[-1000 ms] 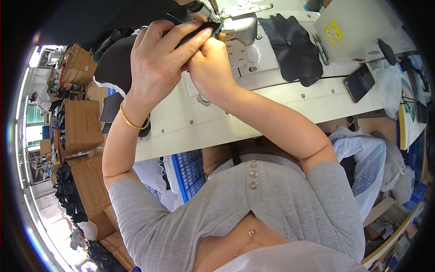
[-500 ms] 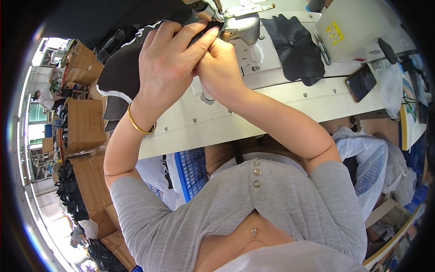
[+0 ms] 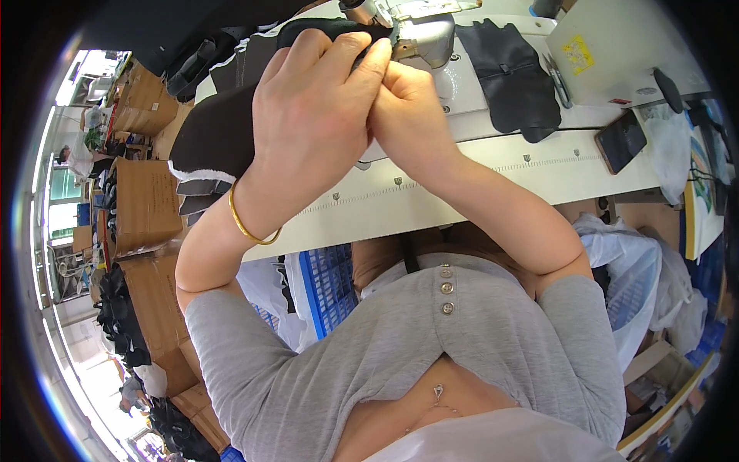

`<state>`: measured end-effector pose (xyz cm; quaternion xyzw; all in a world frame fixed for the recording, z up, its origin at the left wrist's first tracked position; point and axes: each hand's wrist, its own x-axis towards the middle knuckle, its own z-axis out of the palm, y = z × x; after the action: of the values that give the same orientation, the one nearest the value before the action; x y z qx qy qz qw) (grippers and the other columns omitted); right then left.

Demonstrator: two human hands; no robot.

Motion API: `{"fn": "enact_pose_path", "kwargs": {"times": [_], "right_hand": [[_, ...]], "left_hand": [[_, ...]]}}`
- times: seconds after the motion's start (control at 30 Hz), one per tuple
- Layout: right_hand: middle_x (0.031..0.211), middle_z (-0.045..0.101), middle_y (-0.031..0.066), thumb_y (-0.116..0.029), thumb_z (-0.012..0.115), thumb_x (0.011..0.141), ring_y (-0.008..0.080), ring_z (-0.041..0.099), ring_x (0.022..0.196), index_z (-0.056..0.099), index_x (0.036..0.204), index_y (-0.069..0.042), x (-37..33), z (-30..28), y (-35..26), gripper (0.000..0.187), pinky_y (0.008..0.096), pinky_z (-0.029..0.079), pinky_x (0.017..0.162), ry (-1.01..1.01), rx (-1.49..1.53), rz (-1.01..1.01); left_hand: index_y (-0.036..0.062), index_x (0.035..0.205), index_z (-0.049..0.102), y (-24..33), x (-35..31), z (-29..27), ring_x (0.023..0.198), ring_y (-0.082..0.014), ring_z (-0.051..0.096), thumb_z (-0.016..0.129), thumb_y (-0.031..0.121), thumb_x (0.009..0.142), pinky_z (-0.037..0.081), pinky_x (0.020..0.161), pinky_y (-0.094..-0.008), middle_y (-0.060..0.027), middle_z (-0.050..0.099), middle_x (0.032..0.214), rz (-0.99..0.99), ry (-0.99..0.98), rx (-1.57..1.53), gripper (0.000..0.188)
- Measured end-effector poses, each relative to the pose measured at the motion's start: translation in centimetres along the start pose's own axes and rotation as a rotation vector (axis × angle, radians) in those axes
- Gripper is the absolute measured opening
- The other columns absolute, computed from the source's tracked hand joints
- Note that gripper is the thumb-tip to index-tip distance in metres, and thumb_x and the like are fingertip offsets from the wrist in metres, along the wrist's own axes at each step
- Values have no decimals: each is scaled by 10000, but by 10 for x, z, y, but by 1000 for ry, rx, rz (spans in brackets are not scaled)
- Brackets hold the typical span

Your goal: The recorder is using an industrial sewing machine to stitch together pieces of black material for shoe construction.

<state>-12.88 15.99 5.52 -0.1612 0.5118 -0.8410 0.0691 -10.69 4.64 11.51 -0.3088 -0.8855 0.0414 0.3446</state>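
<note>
Left hand (image 3: 315, 115) and right hand (image 3: 412, 112) together, fingertips meeting in front of the sewing machine (image 3: 431, 40). Left fingers bent over the near edge of a black fabric piece (image 3: 339, 25); right fingers curled beside them. Cannot tell whether either is clamped on it, contact points being covered. The piece lies just beyond the left knuckles, running up to the machine.

Left of the left hand: dark brown panel (image 3: 212, 131) with a white raw edge, more layers beneath. Right of the right hand, on the white worktop (image 3: 477, 165): black cut panel (image 3: 512, 77), then metal thread snips (image 3: 560, 83); farther right, smartphone (image 3: 621, 144).

Containers. Below the hands, under the worktop edge: blue plastic basket (image 3: 309, 296), lattice sides, contents hidden; white plastic sheeting (image 3: 262, 289) to its left. Well left of the hands: brown cardboard cartons (image 3: 146, 204), insides out of sight, black goods (image 3: 123, 316) heaped beside the lower one. Well right and below: translucent plastic bag (image 3: 627, 258), blue latticework showing through; lower still, an open carton (image 3: 650, 363), contents too dim to name.
</note>
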Motion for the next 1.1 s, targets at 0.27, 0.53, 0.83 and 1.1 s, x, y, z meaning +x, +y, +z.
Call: {"fn": "enact_pose_path", "kwargs": {"times": [0.27, 0.53, 0.83, 1.1], "right_hand": [[560, 573, 62, -80, 473, 961, 115, 548, 433, 576, 729, 28, -8, -16, -19, 277, 289, 433, 384, -95, -145, 124], [570, 574, 49, -95, 522, 959, 102, 550, 454, 578, 767, 19, -10, -25, -19, 230, 279, 427, 411, -95, -252, 22], [593, 562, 16, -95, 527, 974, 74, 550, 472, 579, 833, 9, -28, -31, -24, 183, 237, 436, 426, -72, -161, 118], [629, 593, 17, -118, 536, 990, 63, 538, 485, 629, 920, 11, -29, -36, -27, 174, 239, 408, 427, -89, -208, 85]], "left_hand": [[17, 1055, 716, 7, 0, 3, 852, -215, 586, 680, 40, 667, 504, 734, -330, -36, 662, 987, -5, 15, -1, 391], [-4, 1059, 714, 14, 2, -1, 841, -232, 604, 660, -45, 715, 521, 737, -328, -63, 687, 1011, -59, 3, -62, 351], [-71, 980, 708, 23, -6, 1, 799, -210, 617, 680, 50, 606, 544, 638, -313, -131, 699, 947, 51, 101, -53, 394], [-77, 939, 693, 30, -2, 8, 783, -209, 614, 662, 71, 550, 537, 621, -308, -140, 688, 924, 64, 168, -75, 417]]}}
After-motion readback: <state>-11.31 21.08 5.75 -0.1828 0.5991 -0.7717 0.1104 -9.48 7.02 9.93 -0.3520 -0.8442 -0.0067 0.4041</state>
